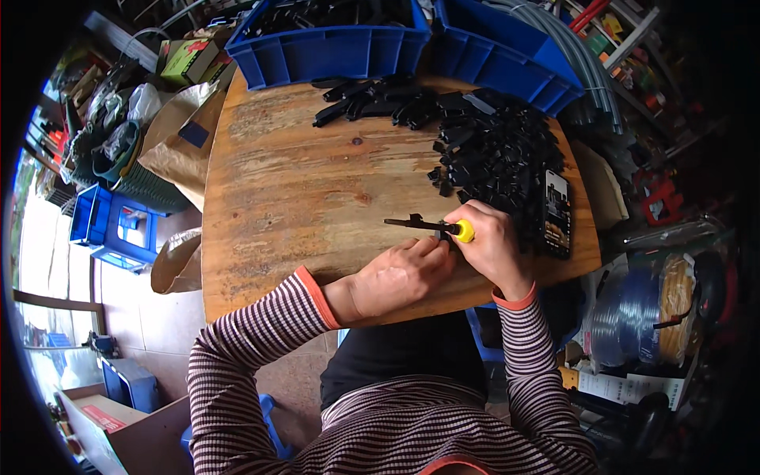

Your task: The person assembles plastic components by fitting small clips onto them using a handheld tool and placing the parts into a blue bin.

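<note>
My right hand (491, 244) is closed around the yellow handle of a knife-like tool (419, 225). Its long, narrow dark blade points left over the table, and a small black bit sits on the blade near its middle. Close beside it, my left hand (402, 273) is closed, thumb and fingers pinched on a small dark plastic part (442, 235) just under the blade. Most of that part is hidden by my fingers. A big heap of small black plastic parts (495, 150) lies beyond my right hand, and longer black pieces (372, 103) lie farther back.
Two blue bins stand past the table's far edge: the left bin (332, 57) holds black parts, and the right bin (507, 59) slants away. A phone (556, 214) with a lit screen lies at the wooden table's (293, 174) right edge. Paper bags (186, 150) stand left.
</note>
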